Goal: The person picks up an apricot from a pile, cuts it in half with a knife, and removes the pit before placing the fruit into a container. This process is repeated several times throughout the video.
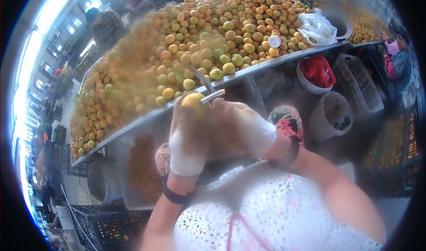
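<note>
My left hand (188,137), in a soiled white glove, is closed around a yellow apricot (193,101). Against it, my right hand (242,129), gloved the same way, grips a metal tool with a curved blade (203,78) and a straight shiny part lying beside the fruit. Haze on the lens hides the tool's handle and most of the fingers. Both hands are together over my lap, just in front of the metal table edge (242,75). Beyond that edge spreads a large heap of apricots (213,33), orange to greenish.
A white plastic bag (317,26) and a small can (274,41) rest on the heap. At right stand a bucket with red cloth (306,83), another bucket (317,120) and a crate (355,82). A pale tub (128,202) and black crates (95,226) are lower left. Other people work around.
</note>
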Tool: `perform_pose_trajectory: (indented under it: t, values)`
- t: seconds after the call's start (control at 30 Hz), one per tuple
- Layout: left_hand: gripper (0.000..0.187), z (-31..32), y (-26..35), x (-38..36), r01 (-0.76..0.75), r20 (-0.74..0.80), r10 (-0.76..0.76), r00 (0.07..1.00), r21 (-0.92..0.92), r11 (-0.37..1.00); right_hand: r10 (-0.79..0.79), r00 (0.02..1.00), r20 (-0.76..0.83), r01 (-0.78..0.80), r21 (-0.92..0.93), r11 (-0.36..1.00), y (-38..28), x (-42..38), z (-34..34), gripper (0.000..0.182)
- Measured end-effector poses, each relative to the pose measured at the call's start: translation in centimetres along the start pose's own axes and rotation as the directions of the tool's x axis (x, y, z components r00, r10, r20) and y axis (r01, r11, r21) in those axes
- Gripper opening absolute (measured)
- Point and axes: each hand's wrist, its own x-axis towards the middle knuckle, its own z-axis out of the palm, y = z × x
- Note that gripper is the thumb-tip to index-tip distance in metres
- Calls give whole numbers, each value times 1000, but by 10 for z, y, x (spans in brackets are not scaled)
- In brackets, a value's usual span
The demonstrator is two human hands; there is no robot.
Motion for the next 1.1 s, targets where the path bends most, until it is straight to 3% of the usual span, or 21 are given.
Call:
perform_pose_trajectory:
  t: [0.07,0.13,0.2,0.23,0.3,0.33,0.4,0.43,0.5,0.6,0.87,1.1]
  values:
    - [44,-6,1,2,92,28,-87,996,-236,968,-8,997,73,8,5,1000,-8,-14,6,32]
    - [43,-11,2,2,87,32,-82,996,-250,964,-21,989,144,19,15,1000,-8,-21,10,31]
    - [42,-11,8,4,86,47,-76,996,-261,962,-251,968,-7,233,-344,910,-7,-22,15,27]
    - [42,-10,11,3,67,89,-46,995,-255,965,-256,967,-2,240,-346,907,-1,-19,15,27]
    - [42,-7,14,2,45,125,-14,992,-252,967,-481,872,-86,416,-386,823,20,-6,3,22]
    - [42,-3,16,3,27,163,13,987,-243,970,-481,873,-86,416,-386,823,27,-3,-5,22]
    - [42,3,17,1,10,207,40,978,-234,972,-633,758,159,552,-673,492,35,-2,-17,20]
    - [42,6,16,-1,31,186,16,982,-246,969,-638,754,159,554,-675,487,30,-9,-13,20]
    - [42,14,17,-4,53,168,-9,986,-257,965,-647,733,211,426,-884,194,17,-27,3,18]
    - [44,24,19,-4,31,104,-16,994,-146,989,-611,773,167,306,-943,129,12,-31,9,17]
    - [47,27,22,-1,-104,164,95,982,46,994,-623,757,196,360,-921,147,7,-33,10,14]
    - [51,30,23,2,-157,130,151,980,35,987,-619,766,174,355,-917,183,6,-26,11,12]
